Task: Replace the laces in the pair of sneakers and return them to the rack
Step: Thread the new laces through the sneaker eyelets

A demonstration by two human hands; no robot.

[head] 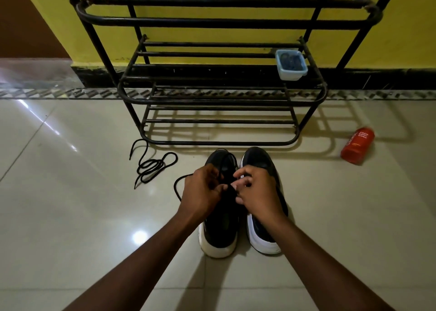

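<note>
Found left sneaker (221, 230) standing on the tiled floor (70, 204), toe toward the rack (221, 101), heel toward the person, close beside right sneaker (262, 238). Noted black lace (175, 187) leaving the eyelet area of the left sneaker, looping out over the floor to the left and returning under the left hand (203, 193). Recorded left hand curled and pinching that lace above the tongue. Recorded right hand (258, 193) curled likewise, lying over the right sneaker with fingertips reaching across to meet the left hand's, apparently gripping another run of the same lace; exact contact hidden by the fingers. Judged both hands held close together over the throat of the left sneaker in order to thread or tension the lace through an eyelet. Judged sneakers set flat and side by side for steadiness under the pull. Assessed lacing of this shoe as in progress, not complete; lacing of the right sneaker not determinable, upper covered by the right hand. Noted second lace (151, 165) lying loosely coiled on the floor, left of the sneakers, well apart from both hands, near the rack's lowest front rail. Noted rack standing against the yellow wall (212, 32), small blue tub (291, 64) on its middle shelf at the right; red bottle (357, 149) lying on the floor further right, well apart from the sneakers
</note>
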